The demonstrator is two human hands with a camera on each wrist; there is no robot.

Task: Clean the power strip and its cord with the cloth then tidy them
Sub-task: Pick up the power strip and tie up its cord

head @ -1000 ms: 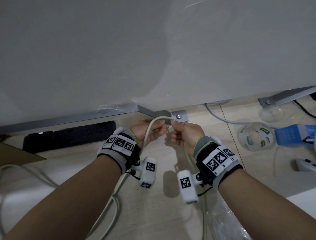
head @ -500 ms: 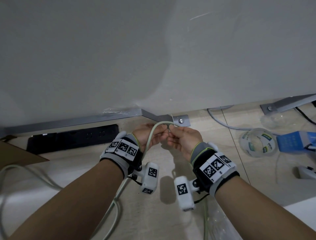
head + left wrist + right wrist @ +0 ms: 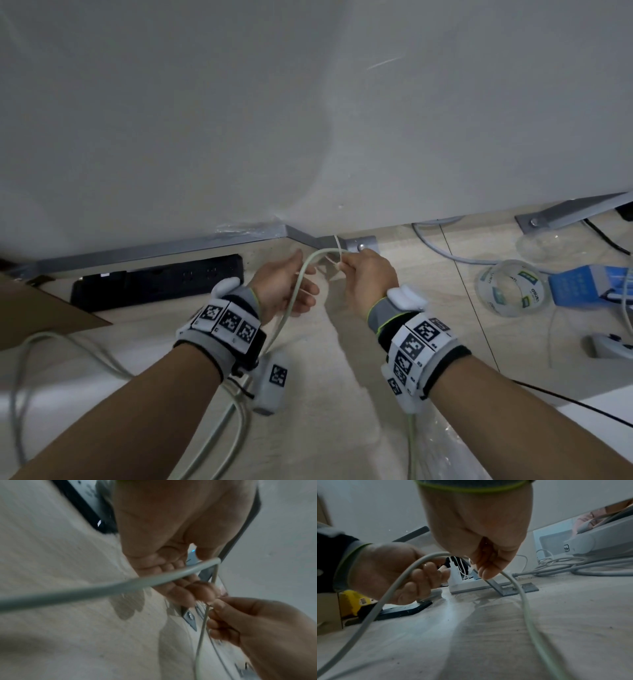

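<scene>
A pale grey cord [image 3: 291, 298] arches up between my two hands just above the floor, in front of the white panel. My left hand [image 3: 281, 287] is under the arch: the cord [image 3: 102, 589] lies across its palm and loosely curled fingers, which are not closed on it. My right hand [image 3: 366, 277] pinches the cord's far side together with a thin white tie [image 3: 337, 245] that sticks up. From there the cord [image 3: 522, 595] drops to the floor. A white power strip [image 3: 471, 585] with plugged chargers lies behind the panel. No cloth is in view.
A black power strip [image 3: 157, 281] lies along the panel's foot, left of my hands, next to cardboard [image 3: 44, 315]. A metal bracket [image 3: 359, 245] is just beyond my hands. A tape roll [image 3: 510, 291] and a blue box [image 3: 582, 284] lie to the right. Loose cord loops [image 3: 68, 346] lie at the left.
My left hand's fingers have loosened from the cord and spread. My right hand still pinches the cord and tie, and the tie's end now stands up above it.
</scene>
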